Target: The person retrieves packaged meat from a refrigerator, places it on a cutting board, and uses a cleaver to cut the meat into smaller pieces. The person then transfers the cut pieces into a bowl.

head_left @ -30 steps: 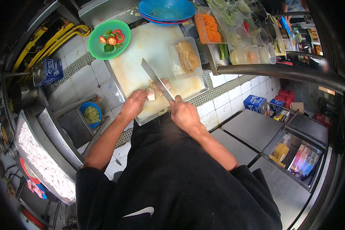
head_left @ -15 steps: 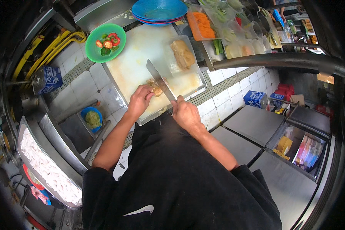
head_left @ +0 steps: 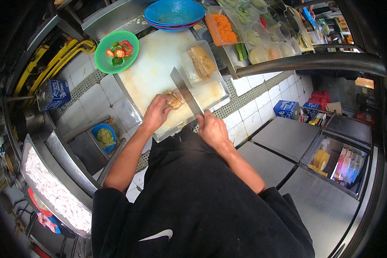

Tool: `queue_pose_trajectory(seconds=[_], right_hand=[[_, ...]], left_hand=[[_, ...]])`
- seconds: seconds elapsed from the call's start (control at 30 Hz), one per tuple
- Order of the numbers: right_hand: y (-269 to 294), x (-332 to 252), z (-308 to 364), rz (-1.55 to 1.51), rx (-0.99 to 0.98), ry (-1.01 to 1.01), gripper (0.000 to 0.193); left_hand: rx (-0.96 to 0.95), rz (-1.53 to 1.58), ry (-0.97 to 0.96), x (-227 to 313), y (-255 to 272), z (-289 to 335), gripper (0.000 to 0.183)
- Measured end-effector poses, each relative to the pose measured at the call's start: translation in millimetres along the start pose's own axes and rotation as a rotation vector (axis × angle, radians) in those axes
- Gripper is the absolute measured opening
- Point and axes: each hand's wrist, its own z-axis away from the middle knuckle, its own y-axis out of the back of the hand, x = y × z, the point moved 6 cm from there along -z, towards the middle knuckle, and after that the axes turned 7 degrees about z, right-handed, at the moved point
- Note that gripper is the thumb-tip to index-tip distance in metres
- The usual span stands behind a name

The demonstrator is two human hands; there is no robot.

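Observation:
On a white cutting board (head_left: 152,56) lies a small brown piece of cooked meat (head_left: 175,101), which looks partly sliced. The bent fingers of my left hand (head_left: 157,112) hold its left side. My right hand (head_left: 213,129) is wrapped round the handle of a broad knife (head_left: 187,92). Its blade slants up and to the left, along the right side of the meat; whether the edge touches it I cannot tell. Farther right on the board stands a clear plastic tub (head_left: 185,64) holding a larger brown piece of meat (head_left: 201,63).
A green bowl (head_left: 101,56) with cut red and green peppers stands left of the board. Stacked blue plates (head_left: 175,12) are behind it. A tub of shredded orange vegetable (head_left: 223,28) and a thick metal rail (head_left: 318,65) lie right. Lower left is a tray of white strips (head_left: 56,189).
The knife has shifted a little to the right, with my right hand moving the same way. My left hand stays at the meat, nearly unmoved.

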Motion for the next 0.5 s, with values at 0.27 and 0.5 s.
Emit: queue_pose_trajectory(seconds=[0.27, 0.5], right_hand=[[-3, 0, 3, -0.020, 0.039, 0.019, 0.027], [10, 37, 29, -0.037, 0.055, -0.104, 0.028]], left_hand=[[-0.110, -0.147, -0.073, 2, -4, -2, 0.045], [-0.457, -0.301, -0.218, 28, -14, -50, 0.078]])
